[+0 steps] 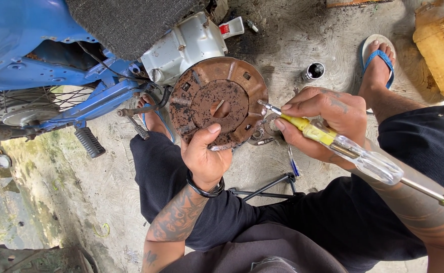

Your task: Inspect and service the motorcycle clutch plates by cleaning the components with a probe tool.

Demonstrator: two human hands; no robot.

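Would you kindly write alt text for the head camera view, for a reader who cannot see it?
A seated person's left hand holds a rusty round metal disc while the right hand points a yellow-and-clear-handled screwdriver at its edge. A blue motorcycle stands at upper left on the concrete floor, with a small metal socket nearby.

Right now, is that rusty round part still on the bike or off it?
Off: the left hand holds the rusty disc free, apart from the engine.

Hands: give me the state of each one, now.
Left hand: closed on the rusty round metal disc.
Right hand: closed on the yellow-and-clear-handled screwdriver.
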